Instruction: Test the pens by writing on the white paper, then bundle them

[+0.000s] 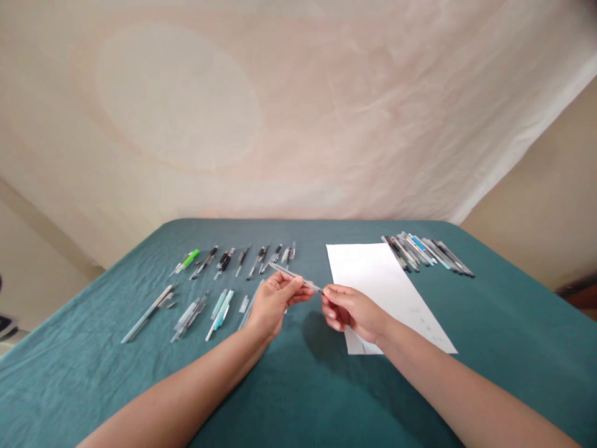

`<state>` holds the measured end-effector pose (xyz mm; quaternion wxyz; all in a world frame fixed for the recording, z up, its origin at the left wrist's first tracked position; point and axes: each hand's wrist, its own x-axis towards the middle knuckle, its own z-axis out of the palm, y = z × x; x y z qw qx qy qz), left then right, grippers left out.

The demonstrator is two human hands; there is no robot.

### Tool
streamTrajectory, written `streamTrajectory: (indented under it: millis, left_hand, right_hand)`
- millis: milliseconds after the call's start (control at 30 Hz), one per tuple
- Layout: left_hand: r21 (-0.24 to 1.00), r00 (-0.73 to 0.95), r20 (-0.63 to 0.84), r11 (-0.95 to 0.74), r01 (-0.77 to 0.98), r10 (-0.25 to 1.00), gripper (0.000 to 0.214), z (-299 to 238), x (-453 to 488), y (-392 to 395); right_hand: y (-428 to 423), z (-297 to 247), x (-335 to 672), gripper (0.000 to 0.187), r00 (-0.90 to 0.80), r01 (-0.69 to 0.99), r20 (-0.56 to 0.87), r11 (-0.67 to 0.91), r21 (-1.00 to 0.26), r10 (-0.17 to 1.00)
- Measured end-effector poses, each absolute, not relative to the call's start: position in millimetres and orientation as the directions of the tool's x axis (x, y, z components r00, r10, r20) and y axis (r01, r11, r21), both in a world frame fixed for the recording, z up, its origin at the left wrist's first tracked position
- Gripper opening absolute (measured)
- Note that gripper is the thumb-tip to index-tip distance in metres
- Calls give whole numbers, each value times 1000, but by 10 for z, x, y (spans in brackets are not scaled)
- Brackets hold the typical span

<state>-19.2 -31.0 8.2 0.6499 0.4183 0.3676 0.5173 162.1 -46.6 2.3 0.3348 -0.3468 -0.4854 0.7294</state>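
Note:
Above the middle of the table, a slim clear-grey pen (281,269) is held slantwise between my two hands. My left hand (273,302) grips its barrel between thumb and fingers, with the far end sticking out to the upper left. At the dark near end, the fingers of my right hand (349,309) are pinched together on it; the exact tip is hidden by them. Beneath my right hand lies a white paper sheet (377,280) with a few grey smudges near its lower right. Clear pen parts (247,314) lie just left of my left wrist, partly covered by it.
Disassembled pens lie in small groups on the green cloth (261,398) at left, including a bright green piece (189,260), black-gripped parts (226,259) and a teal set (222,316). Several whole pens (429,252) lie side by side at the back right. A pale fabric backdrop (298,124) hangs behind.

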Motion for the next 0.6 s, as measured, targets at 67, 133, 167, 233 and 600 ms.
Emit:
streamTrajectory:
  millis: [67,133,167,233,600]
  left_hand:
    - [919,185,-53,121,-376,981,23,89,-197,-302]
    - [892,185,-97,168,-419,978,21,112,-200,-306]
    - [872,210,-129,212,-440,969,20,129,-199,-317]
    - [831,340,-196,340,-440,920,19,173,-187,-367]
    - [992,627,-117,65,105,770,38,235,-55,-635]
  right_hand:
    - [-446,29,1631,32,-542,-134,-170,-284,-949,823]
    - [-425,37,1641,32,-467,-72,-92,-141,-987,879]
    - [-419,41,1648,30,-409,-17,-22,-32,-999,912]
    - [-422,50,1660,25,-326,140,160,215,-967,932]
    - [-427,211,1818,28,-536,509,473,714,-480,700]
